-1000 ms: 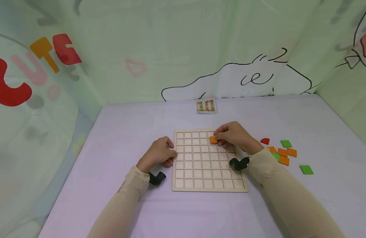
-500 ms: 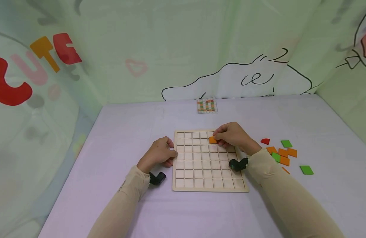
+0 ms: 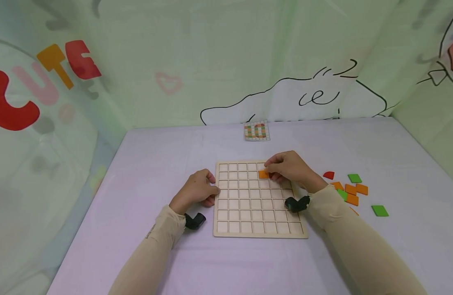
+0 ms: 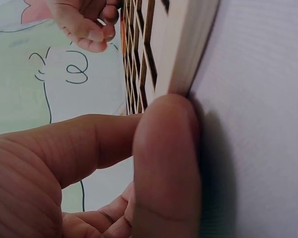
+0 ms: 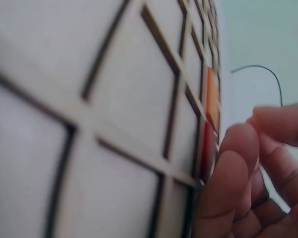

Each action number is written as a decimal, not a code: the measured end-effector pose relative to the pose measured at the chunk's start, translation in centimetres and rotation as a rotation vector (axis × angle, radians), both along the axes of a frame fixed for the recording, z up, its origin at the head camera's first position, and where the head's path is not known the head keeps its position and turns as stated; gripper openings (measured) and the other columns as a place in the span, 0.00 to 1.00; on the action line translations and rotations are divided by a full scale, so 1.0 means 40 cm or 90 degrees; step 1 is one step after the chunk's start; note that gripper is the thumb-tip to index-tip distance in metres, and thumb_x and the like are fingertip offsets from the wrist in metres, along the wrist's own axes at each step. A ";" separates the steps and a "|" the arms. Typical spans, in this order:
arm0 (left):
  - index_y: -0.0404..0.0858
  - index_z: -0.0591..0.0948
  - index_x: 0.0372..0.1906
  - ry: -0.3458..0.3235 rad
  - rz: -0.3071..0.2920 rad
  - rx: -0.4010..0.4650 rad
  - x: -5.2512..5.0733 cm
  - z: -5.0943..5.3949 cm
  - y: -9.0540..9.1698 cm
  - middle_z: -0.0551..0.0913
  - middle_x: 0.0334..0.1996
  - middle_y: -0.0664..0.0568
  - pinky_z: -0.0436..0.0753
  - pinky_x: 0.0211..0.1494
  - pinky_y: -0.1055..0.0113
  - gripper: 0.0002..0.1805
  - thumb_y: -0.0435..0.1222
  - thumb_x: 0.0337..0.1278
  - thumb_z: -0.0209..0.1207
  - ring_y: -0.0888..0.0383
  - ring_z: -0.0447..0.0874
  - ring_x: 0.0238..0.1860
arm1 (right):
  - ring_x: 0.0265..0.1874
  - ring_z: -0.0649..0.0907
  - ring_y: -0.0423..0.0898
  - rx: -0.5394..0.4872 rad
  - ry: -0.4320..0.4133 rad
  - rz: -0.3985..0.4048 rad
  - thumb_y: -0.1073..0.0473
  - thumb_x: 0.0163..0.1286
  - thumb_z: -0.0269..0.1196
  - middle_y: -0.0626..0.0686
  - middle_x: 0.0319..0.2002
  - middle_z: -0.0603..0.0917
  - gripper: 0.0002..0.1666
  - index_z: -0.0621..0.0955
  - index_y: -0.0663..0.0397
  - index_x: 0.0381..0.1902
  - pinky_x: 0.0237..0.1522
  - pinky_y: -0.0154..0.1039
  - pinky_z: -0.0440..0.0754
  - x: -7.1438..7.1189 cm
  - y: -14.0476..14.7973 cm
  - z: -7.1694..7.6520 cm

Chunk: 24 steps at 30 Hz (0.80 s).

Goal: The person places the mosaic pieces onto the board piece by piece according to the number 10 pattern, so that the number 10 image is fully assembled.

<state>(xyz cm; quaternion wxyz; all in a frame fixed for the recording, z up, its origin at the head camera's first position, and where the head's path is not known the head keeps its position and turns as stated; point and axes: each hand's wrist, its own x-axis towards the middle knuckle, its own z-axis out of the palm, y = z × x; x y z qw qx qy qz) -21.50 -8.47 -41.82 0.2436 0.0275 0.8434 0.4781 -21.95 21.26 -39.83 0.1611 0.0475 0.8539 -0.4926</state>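
A square wooden grid board [image 3: 260, 235] lies on the table. My left hand [image 3: 197, 188] is at its left edge; in the left wrist view the thumb [image 4: 166, 158] touches the board's side. My right hand [image 3: 291, 170] is over the far right part of the board. Beside its fingertips an orange square tile [image 3: 263, 174] lies in a cell, with a red tile [image 5: 207, 151] next to it, partly hidden by the fingers. Close up, the right thumb and a finger meet with no tile visible between them; other fingertips are near the red tile.
Loose orange tiles [image 3: 352, 199], green tiles [image 3: 379, 210] and a red quarter-round tile [image 3: 328, 175] lie right of the board, some beside the right forearm. A small coloured pattern card [image 3: 257, 131] lies at the table's back edge, before a printed cloth backdrop.
The orange tile has shifted slightly and now looks flatter in its cell, and more of the red tile shows beside it. My left hand has stayed at the board's edge.
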 end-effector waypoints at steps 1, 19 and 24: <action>0.32 0.74 0.47 0.000 -0.001 0.000 0.000 -0.001 0.000 0.82 0.21 0.44 0.86 0.20 0.68 0.14 0.25 0.58 0.63 0.58 0.81 0.16 | 0.31 0.82 0.46 0.002 0.004 -0.001 0.59 0.74 0.65 0.56 0.38 0.87 0.16 0.84 0.65 0.53 0.34 0.34 0.86 0.002 0.008 0.006; 0.32 0.73 0.47 0.008 -0.010 0.003 0.003 0.001 -0.004 0.84 0.21 0.43 0.88 0.22 0.65 0.13 0.26 0.59 0.62 0.57 0.83 0.17 | 0.28 0.77 0.48 0.145 -0.023 -0.069 0.51 0.76 0.63 0.52 0.32 0.82 0.26 0.77 0.67 0.59 0.26 0.35 0.78 0.066 0.327 0.010; 0.32 0.73 0.47 0.010 -0.012 0.005 0.003 0.002 -0.002 0.83 0.21 0.43 0.88 0.22 0.65 0.13 0.26 0.58 0.62 0.57 0.83 0.17 | 0.27 0.76 0.48 0.201 -0.054 -0.059 0.50 0.72 0.67 0.50 0.28 0.81 0.27 0.78 0.69 0.54 0.27 0.37 0.75 0.084 0.358 0.012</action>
